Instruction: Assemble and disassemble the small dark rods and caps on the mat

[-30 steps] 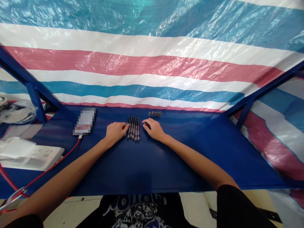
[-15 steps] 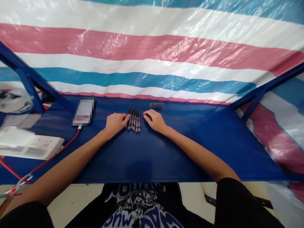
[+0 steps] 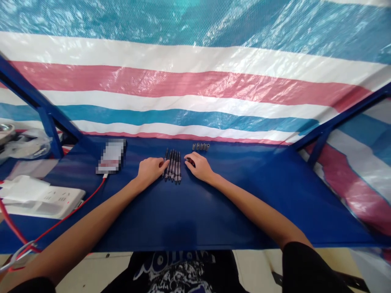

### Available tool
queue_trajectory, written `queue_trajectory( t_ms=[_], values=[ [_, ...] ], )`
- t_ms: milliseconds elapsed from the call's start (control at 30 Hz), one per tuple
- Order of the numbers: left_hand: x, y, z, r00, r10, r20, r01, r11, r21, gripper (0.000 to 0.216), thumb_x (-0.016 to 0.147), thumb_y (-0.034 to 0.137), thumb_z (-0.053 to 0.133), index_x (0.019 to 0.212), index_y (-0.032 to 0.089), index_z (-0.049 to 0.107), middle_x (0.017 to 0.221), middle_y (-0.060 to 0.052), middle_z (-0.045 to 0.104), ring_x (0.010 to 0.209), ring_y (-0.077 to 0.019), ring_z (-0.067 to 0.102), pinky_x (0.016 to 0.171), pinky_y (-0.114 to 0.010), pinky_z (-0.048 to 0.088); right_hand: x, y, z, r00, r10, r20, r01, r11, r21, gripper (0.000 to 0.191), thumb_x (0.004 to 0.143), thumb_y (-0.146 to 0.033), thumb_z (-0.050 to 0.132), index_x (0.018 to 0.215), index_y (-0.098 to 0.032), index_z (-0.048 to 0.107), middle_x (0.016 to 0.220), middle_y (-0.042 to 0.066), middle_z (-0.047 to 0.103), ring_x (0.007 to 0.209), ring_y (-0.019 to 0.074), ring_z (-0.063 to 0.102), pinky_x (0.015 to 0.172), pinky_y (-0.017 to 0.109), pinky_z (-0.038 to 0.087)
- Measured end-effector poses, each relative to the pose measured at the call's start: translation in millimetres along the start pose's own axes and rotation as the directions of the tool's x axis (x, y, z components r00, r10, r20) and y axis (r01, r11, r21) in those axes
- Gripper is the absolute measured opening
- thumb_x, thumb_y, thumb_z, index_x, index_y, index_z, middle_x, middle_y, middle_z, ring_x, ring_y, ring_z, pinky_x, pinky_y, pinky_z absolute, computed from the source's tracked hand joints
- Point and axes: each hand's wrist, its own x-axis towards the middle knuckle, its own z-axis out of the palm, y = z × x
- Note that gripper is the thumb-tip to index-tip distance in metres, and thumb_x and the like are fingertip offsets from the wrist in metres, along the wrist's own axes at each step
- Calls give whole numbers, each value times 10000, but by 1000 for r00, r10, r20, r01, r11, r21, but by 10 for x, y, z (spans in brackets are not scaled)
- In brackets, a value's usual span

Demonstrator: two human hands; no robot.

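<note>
Several slim dark pens [image 3: 174, 165] lie side by side on the blue table, their tips pointing away from me and towards me. My left hand [image 3: 151, 168] rests just left of this row, loosely curled, with its thumb close by the leftmost pen; I cannot make out whether they touch. On the other side, my right hand [image 3: 199, 166] rests a little apart from the pens, fingers loosely bent and a dark gap between thumb and forefinger. No held object shows in either hand. Beyond the right hand, several small grey cylindrical pieces [image 3: 200, 147] stand in a short row.
A phone-like device [image 3: 111, 156], blurred out, lies at the left with a red cable [image 3: 94, 193] plugged in. Nearer the left edge is a white power strip [image 3: 65, 199]. Blue frame bars and a striped plastic sheet [image 3: 195, 85] bound the blue table [image 3: 244, 215].
The view has tilted upward, so the table and everything on it sit lower in the picture. Both hands keep their places beside the pens.
</note>
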Motion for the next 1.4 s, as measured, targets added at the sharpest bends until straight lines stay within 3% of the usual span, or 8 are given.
queue_trajectory(
  t_ms=[300,500,733,967,1233,1400],
  values=[
    [1,5,-4,1000,-7,0,7,1000,-6,555,886,612,349,650,188,618,677,-61,664,692,-197,596,548,-257,259,1,-9,-7,1000,18,-21,-18,1000,9,161,867,-196,509,987,-165,611,821,49,596,738,163,555,750,291,463],
    [-3,-7,5,1000,18,-2,-18,1000,-1,538,928,528,300,660,189,619,734,-62,688,702,-190,600,549,-258,258,13,-33,-43,996,18,-84,-15,999,37,159,897,-230,478,944,-173,619,820,51,598,707,154,555,740,289,468],
    [-1,-17,8,1000,28,-5,-28,999,-18,524,925,510,311,649,187,617,707,-59,670,663,-186,578,544,-261,244,388,-24,-248,994,-20,-106,10,996,-92,142,892,-191,492,953,-185,620,932,80,666,888,211,587,823,338,450],
    [-4,-31,14,999,51,-13,-52,998,-32,506,919,508,331,627,188,593,677,-47,652,661,-181,570,541,-266,225,910,200,-308,984,-77,158,131,922,-364,83,839,-148,601,786,-146,665,825,118,644,880,247,539,845,407,406],
    [-3,-48,48,993,107,-46,-111,991,-72,427,904,425,372,622,187,587,667,-33,644,633,-172,554,541,-273,214,856,125,-317,939,100,330,101,834,-542,172,830,-71,542,926,-103,681,970,169,683,1007,284,538,897,417,367],
    [-5,-53,59,989,132,-64,-137,987,-83,426,892,417,383,583,184,559,627,-28,613,600,-162,526,541,-279,203,899,92,-348,940,115,321,96,814,-573,178,836,-89,549,964,-81,672,973,189,680,1016,290,554,901,416,378]
  ],
)
